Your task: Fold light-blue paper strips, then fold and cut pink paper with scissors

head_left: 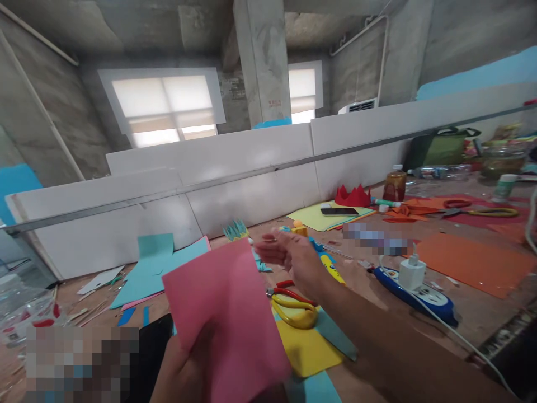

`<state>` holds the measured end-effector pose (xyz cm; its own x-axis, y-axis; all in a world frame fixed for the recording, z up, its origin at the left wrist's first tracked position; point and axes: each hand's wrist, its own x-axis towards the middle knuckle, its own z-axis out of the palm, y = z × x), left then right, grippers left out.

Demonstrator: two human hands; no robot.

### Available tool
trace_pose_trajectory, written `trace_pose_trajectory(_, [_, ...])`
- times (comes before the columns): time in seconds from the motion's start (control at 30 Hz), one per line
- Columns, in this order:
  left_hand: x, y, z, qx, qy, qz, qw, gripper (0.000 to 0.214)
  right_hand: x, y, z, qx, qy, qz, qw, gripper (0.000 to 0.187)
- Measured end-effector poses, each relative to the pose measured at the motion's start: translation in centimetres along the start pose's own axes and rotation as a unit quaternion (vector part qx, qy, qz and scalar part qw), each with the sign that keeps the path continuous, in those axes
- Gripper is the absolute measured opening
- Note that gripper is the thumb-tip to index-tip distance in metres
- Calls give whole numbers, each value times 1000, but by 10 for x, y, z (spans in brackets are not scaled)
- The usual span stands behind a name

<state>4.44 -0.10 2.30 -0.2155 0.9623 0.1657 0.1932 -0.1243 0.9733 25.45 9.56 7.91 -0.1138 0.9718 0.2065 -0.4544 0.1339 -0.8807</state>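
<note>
A sheet of pink paper (229, 296) stands tilted up in front of me, gripped at its lower left by my left hand (184, 361). Part of that hand is hidden behind the sheet. Just beyond the paper's upper right edge is my right hand (291, 254), fingers stretched out to the left with no object visible in them. Below my right forearm lie yellow-handled scissors (300, 319) and a red-handled tool (291, 292), partly covered. Under the scissors rests yellow paper (308, 347), with light blue paper (321, 386) beneath.
Blue paper (151, 280) lies at the left near the white partition (243, 196). On the right are a blue power strip (436, 302) with a white charger (412, 272), orange paper (474, 263), more scissors (493, 212), and a bottle (395, 183). A phone (339, 212) sits farther back.
</note>
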Motion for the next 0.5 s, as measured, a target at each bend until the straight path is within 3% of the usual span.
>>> trace_pose_trajectory(0.1, [2,6,1,-57,51,-23,997,49,-11,14,6,-93,-210,129,965,47])
trace_pose_trajectory(0.13, [2,7,2,-77,58,-29,995,49,-16,20,9,-113,-233,149,955,45])
trace_pose_trajectory(0.23, [3,3,3,-135,45,-68,988,57,-24,33,15,-121,-192,152,962,45])
trace_pose_trajectory(0.3, [5,-3,2,-117,29,-80,989,56,-25,36,17,-110,-168,148,968,47])
trace_pose_trajectory(0.4, [8,-10,0,-40,35,-32,998,45,-22,33,17,-105,-147,149,972,47])
trace_pose_trajectory(0.5, [9,-12,2,-8,20,10,1000,42,-15,28,13,-109,-101,103,983,45])
